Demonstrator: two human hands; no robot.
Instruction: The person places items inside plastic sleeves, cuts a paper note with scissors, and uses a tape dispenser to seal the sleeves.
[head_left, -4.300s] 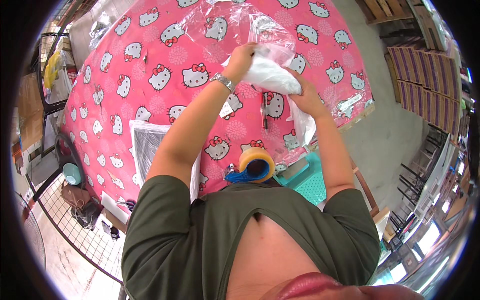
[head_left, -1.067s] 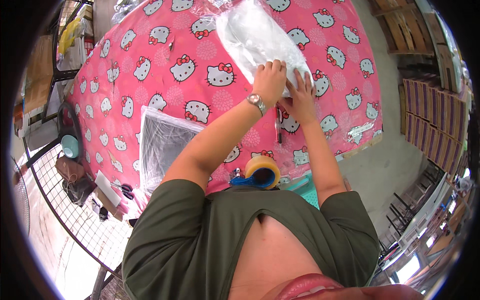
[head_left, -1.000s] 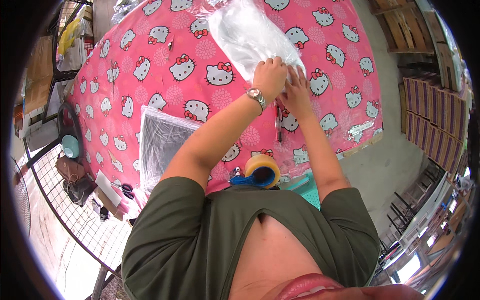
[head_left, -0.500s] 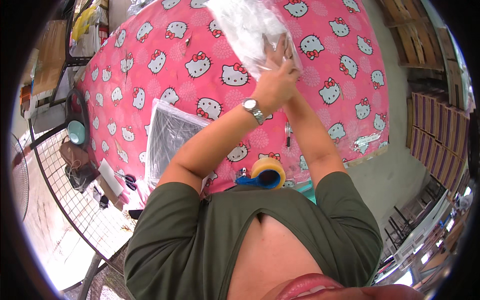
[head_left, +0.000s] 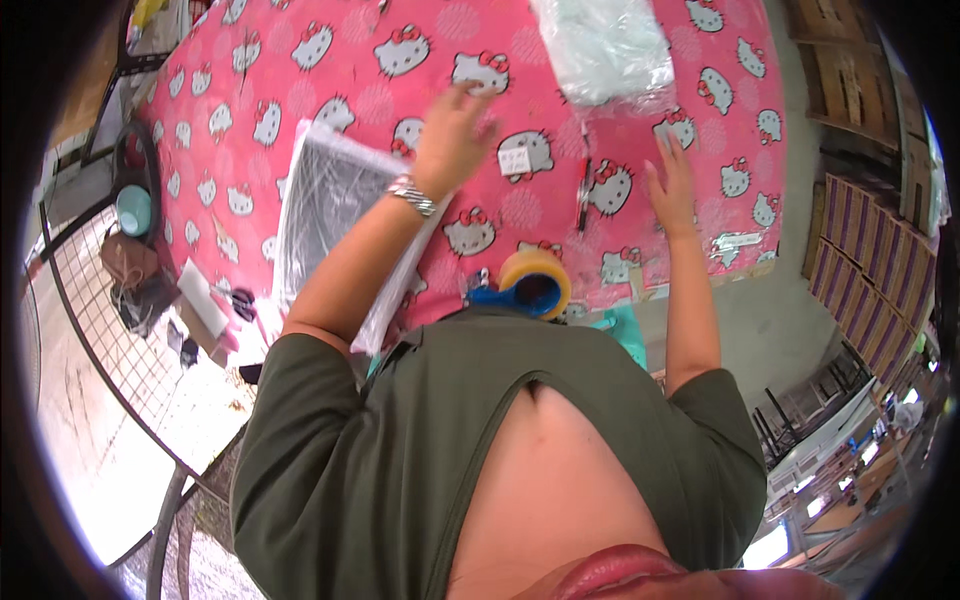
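Observation:
My left hand (head_left: 452,142), with a metal watch on its wrist, is open above the pink cartoon-print tablecloth (head_left: 520,210). A small white label (head_left: 515,161) lies to its right. My right hand (head_left: 673,196) is also open, its fingers pointing away from me, empty near the cloth's right part. Beyond both hands lies a clear plastic bag (head_left: 605,50) with whitish contents, touched by neither. A dark pen (head_left: 582,205) rests between the hands. On the left, under my left forearm, lies a dark flat panel (head_left: 335,215) in clear plastic wrap.
A blue tape dispenser (head_left: 525,292) with a yellowish tape roll stands at the near edge, against my shirt. Scissors (head_left: 241,303) and a white card (head_left: 203,297) lie at the left. A teal bowl (head_left: 134,210) sits farther left. Stacked striped boxes (head_left: 870,265) stand at the right.
Both hands have let go of the plastic bag and moved apart, left hand leftward, right hand rightward and nearer me. The bag now lies farther right; the white label has come into sight.

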